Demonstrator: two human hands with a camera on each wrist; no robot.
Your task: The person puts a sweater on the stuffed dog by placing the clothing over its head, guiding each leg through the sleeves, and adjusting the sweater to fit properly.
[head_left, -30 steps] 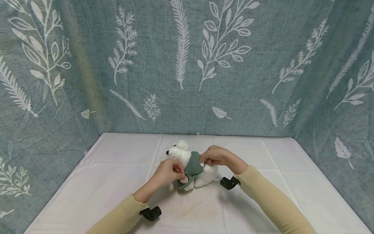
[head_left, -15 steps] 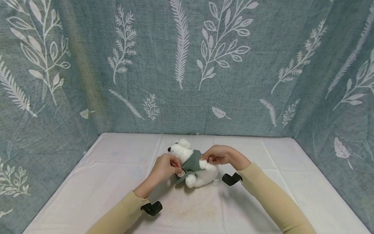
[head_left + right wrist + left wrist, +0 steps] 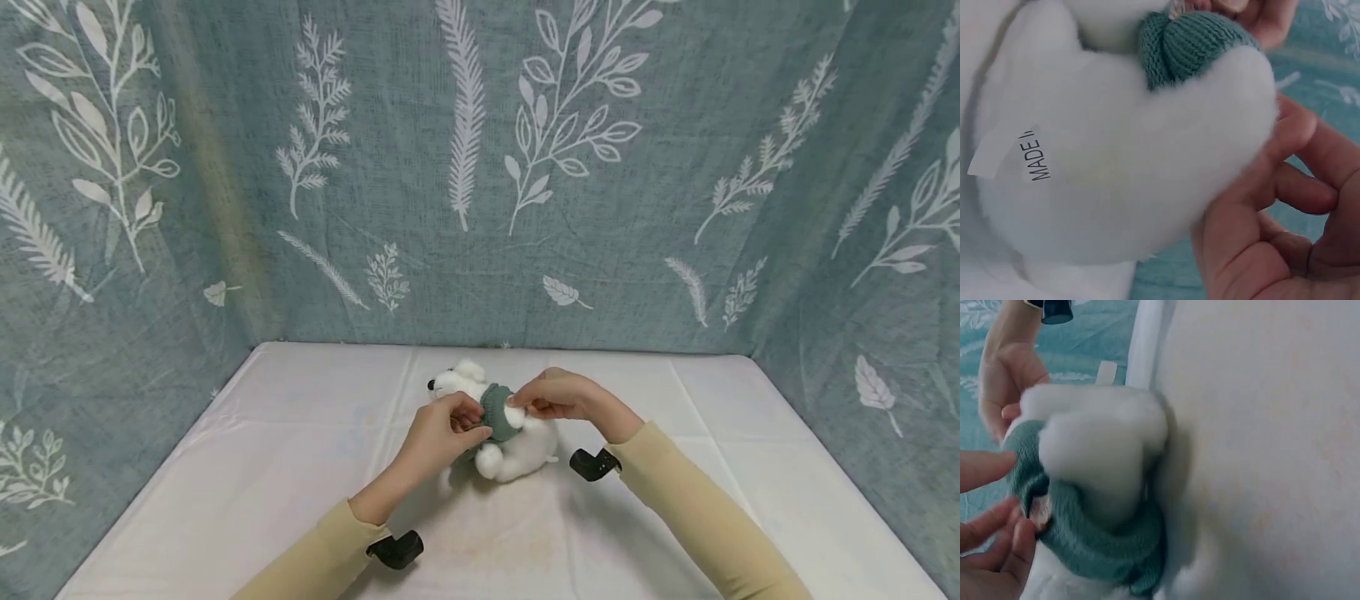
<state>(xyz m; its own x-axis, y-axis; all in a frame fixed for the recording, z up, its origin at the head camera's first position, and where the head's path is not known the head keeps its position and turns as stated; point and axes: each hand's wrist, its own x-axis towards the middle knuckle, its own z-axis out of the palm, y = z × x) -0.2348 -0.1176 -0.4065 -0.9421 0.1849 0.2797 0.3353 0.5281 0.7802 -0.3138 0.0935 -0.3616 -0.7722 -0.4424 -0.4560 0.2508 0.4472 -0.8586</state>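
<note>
A white plush animal [image 3: 528, 450] with a black nose lies tilted on the table, its head to the left. A green knitted sweater [image 3: 497, 417] is bunched round its upper body, with a white limb out on each side. My left hand [image 3: 442, 429] pinches the sweater's front near a pale patch [image 3: 1040, 512], which the fingers partly cover in the left wrist view. My right hand [image 3: 558, 396] holds the far white limb between thumb and fingers, just beside the sweater's edge. In the right wrist view the knit [image 3: 1200, 47] sits at the base of that limb.
A white cloth [image 3: 315, 417] covers the table. Blue-green curtains [image 3: 420, 275] with white leaf prints hang behind it and at both sides. A printed white label [image 3: 1007, 150] sticks out from the plush's rear. Black wrist cameras [image 3: 396, 550] hang under both sleeves.
My left hand has shifted right with the sweater's front, and the round patch is now hidden in the head view. The near white limb has come out of the sweater. My right hand has barely moved.
</note>
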